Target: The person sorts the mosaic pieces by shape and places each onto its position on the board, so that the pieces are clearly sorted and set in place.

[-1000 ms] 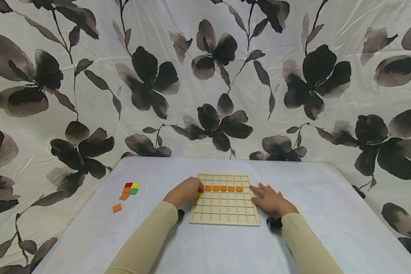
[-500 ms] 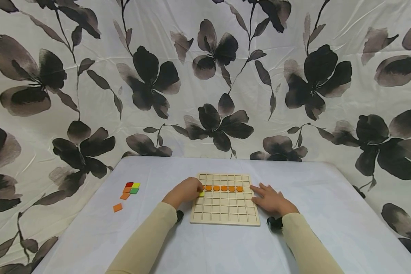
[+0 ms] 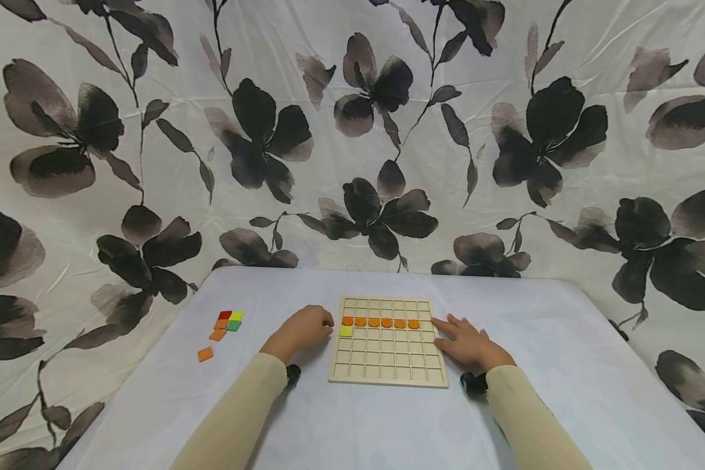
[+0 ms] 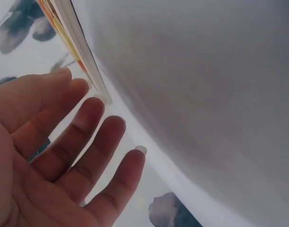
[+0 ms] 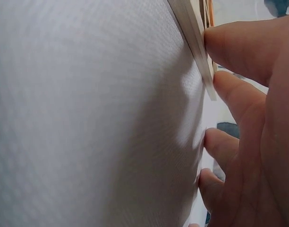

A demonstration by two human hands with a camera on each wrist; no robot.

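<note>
A pale wooden grid board (image 3: 388, 359) lies flat on the table, in the middle of the head view. Several orange discs (image 3: 374, 322) form a row across its upper part, and a yellow square tile (image 3: 346, 331) sits in the cell just below the leftmost disc. My left hand (image 3: 301, 329) is just left of the board, apart from it, with loosely bent fingers (image 4: 114, 142) and nothing held. On the other side, my right hand (image 3: 470, 343) touches the board's right edge with thumb and index finger, its other fingers (image 5: 222, 146) resting on the cloth.
To the left on the white-covered table (image 3: 153, 418) lies a small group of square tiles: red (image 3: 225, 315), yellow (image 3: 235, 316), green (image 3: 233, 326) and orange (image 3: 217, 335). A lone orange tile (image 3: 205, 354) lies nearer. Behind the table hangs a floral cloth (image 3: 364, 143).
My left hand has let go at the board's left edge and drawn back leftward, uncovering the leftmost orange disc and the yellow tile. The right hand stays at the right edge.
</note>
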